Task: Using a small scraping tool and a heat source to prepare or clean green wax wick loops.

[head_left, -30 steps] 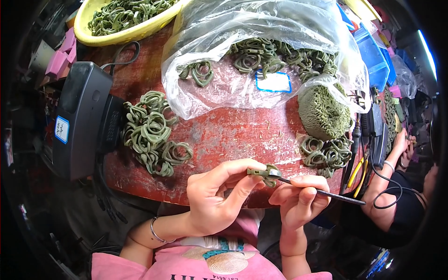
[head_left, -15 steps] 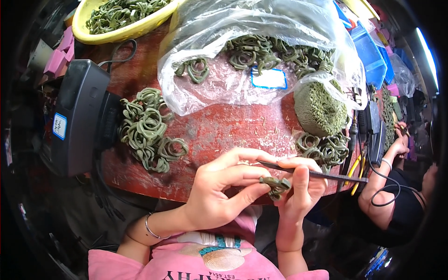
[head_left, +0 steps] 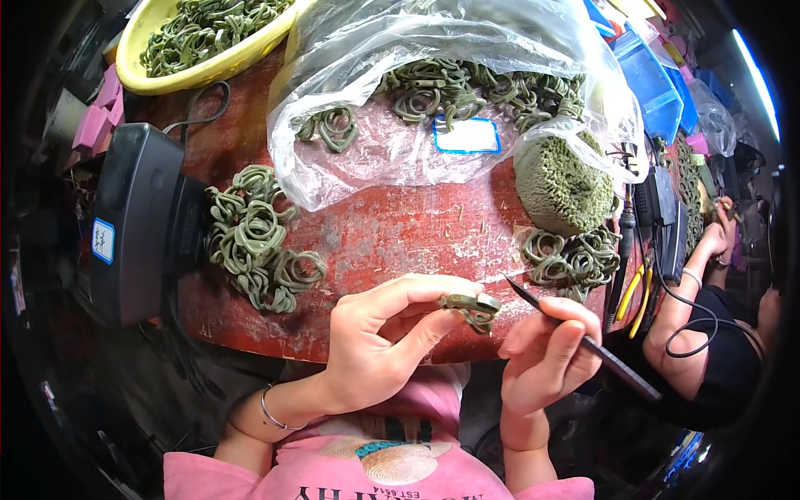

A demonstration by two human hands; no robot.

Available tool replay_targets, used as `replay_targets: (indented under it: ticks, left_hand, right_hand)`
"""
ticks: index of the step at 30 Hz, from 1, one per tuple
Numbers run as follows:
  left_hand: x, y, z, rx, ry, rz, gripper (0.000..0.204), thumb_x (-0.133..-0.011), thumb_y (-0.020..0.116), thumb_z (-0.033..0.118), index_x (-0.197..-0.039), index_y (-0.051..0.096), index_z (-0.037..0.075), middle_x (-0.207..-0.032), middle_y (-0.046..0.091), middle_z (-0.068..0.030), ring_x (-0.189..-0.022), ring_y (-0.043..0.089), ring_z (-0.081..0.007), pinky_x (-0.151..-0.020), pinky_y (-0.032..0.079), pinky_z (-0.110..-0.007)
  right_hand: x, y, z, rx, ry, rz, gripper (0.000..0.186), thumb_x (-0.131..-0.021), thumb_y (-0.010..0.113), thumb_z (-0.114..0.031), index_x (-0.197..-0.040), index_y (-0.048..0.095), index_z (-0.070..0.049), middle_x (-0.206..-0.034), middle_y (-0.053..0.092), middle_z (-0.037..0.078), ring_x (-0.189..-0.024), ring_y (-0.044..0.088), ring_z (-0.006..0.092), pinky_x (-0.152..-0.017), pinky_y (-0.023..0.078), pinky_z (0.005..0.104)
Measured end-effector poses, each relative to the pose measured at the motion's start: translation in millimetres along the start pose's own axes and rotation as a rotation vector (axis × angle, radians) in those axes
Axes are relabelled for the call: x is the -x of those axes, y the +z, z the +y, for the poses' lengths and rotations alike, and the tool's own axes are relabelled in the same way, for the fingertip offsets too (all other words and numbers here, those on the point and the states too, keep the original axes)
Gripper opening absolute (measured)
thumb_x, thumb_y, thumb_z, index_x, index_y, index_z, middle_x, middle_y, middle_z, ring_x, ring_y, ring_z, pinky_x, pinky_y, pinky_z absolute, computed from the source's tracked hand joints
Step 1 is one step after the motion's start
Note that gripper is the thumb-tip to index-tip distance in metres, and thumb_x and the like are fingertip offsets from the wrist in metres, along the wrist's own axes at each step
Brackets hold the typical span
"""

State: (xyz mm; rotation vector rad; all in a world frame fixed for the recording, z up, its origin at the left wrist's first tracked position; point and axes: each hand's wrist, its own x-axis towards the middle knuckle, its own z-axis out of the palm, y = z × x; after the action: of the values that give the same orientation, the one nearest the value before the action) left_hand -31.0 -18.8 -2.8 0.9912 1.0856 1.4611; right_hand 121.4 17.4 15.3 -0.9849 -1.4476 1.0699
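Above the table's front edge, my left hand (head_left: 375,346) pinches a small green ring-shaped piece (head_left: 472,312), perhaps wax, between thumb and fingers. My right hand (head_left: 550,354), just to its right, is closed round a slim black pointed tool (head_left: 618,367). The tool's tip points up and left and stands apart from the piece. Whether the tool has one arm or two, I cannot make out. Similar green rings (head_left: 254,233) lie heaped at the left, and a smaller pile (head_left: 571,254) lies at the right, below a rough green cylindrical block (head_left: 567,183).
A clear plastic bag (head_left: 375,179) with more rings and a blue-edged label spreads across the red table (head_left: 400,242). A yellow basket (head_left: 196,79) of rings stands far left. There are also a black device (head_left: 137,225), yellow-handled pliers (head_left: 637,300), blue bins (head_left: 650,83) and another person's arm (head_left: 683,308).
My right hand has drawn back to the right, turning the tool so its tip points up and left. My left hand has moved the ring slightly left and up and turned it.
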Motion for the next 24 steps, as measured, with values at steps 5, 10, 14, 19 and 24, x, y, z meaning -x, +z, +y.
replay_targets:
  ticks: [5,10,14,19,24]
  left_hand:
    - [2.3,0.5,3.2,0.062,-0.087,0.036,0.016,-0.084,0.053,-0.004,-0.099,0.055,-0.009,-0.101,0.059,-0.0198,-0.090,0.060,-0.0192,-0.077,0.052,-0.029]
    - [1.0,3.5,4.0,0.167,-0.045,0.060,0.017,-0.084,0.052,-0.004,-0.100,0.052,-0.009,-0.102,0.059,-0.0215,-0.091,0.060,-0.0200,-0.077,0.052,-0.029]
    - [1.6,3.8,5.6,0.228,-0.072,0.058,0.017,-0.084,0.051,-0.005,-0.100,0.051,-0.009,-0.103,0.058,-0.0226,-0.091,0.060,-0.0216,-0.077,0.052,-0.031]
    - [1.8,4.2,4.7,0.208,-0.063,0.053,0.015,-0.084,0.052,-0.005,-0.098,0.051,-0.009,-0.102,0.058,-0.0244,-0.091,0.060,-0.0229,-0.078,0.052,-0.032]
    - [1.5,4.2,1.4,0.192,-0.025,0.034,0.013,-0.083,0.052,-0.006,-0.096,0.050,-0.008,-0.101,0.057,-0.0257,-0.090,0.061,-0.0242,-0.077,0.052,-0.033]
  right_hand:
    - [13.1,0.6,1.3,-0.005,-0.020,-0.074,0.020,-0.093,0.041,-0.015,-0.102,0.050,0.000,-0.060,0.056,0.008,-0.045,0.041,0.0067,-0.043,0.034,0.0194]
    - [14.4,2.8,-0.2,0.105,-0.026,-0.117,0.018,-0.085,0.052,-0.004,-0.102,0.052,0.003,-0.077,0.058,0.010,-0.058,0.052,0.0115,-0.052,0.043,0.0212]
    - [15.4,7.0,2.4,0.187,-0.034,-0.162,0.026,-0.076,0.062,0.003,-0.100,0.054,0.003,-0.079,0.056,0.010,-0.063,0.055,0.0139,-0.057,0.044,0.0208]
    - [17.0,9.6,7.3,0.096,-0.004,-0.131,0.029,-0.072,0.067,0.004,-0.097,0.053,0.003,-0.085,0.053,0.012,-0.065,0.054,0.0109,-0.052,0.043,0.0195]
    - [15.5,9.2,9.6,0.140,-0.033,-0.138,0.030,-0.071,0.068,0.003,-0.097,0.053,0.001,-0.083,0.057,0.011,-0.069,0.054,0.0159,-0.060,0.044,0.0250]
